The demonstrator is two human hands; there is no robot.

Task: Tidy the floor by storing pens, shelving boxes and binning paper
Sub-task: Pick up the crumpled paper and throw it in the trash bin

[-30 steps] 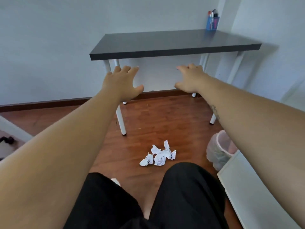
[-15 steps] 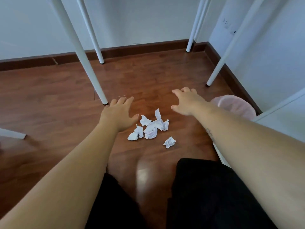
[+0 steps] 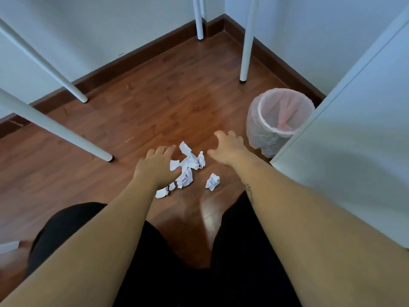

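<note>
Several crumpled white paper scraps (image 3: 188, 165) lie in a heap on the brown wooden floor, with one separate ball (image 3: 212, 181) just to the right. My left hand (image 3: 156, 168) hovers palm down over the heap's left side, fingers spread, covering part of it. My right hand (image 3: 228, 147) reaches out open just right of the heap, holding nothing. A small bin (image 3: 280, 117) lined with a pale pink bag stands to the right of my right hand.
White table legs (image 3: 55, 127) slant down at the left, and two more (image 3: 246, 41) stand at the back near the corner. A white cabinet panel (image 3: 354, 129) rises at the right beside the bin. My knees in black trousers (image 3: 243, 251) fill the bottom.
The view has dropped from the tabletop to the floor under it. Both hands have come down to the paper heap, and the bin is now fully in sight.
</note>
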